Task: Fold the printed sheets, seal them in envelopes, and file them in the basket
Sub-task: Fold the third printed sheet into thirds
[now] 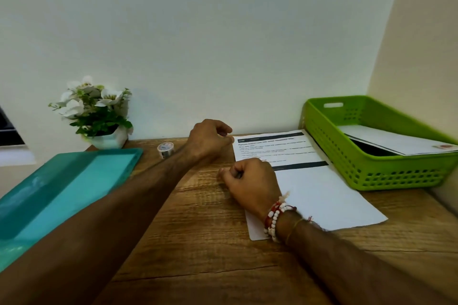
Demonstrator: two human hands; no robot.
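A printed sheet (275,148) lies on the wooden desk (198,242), with a blank white part (322,195) covering its near half below a dark band. My left hand (208,140) reaches to the sheet's far left corner, its fingertips pinched on that corner. My right hand (250,181), with bead bracelets at the wrist, rests on the sheet's left edge with the fingers curled in; nothing shows between them. To the right stands the green basket (347,168), holding a white envelope (396,142) with a small sticker on it.
A small tape roll (165,150) stands behind my left forearm. A teal tray (62,186) fills the desk's left side, and a potted white flower (96,114) sits at the back left. Walls close off the back and right.
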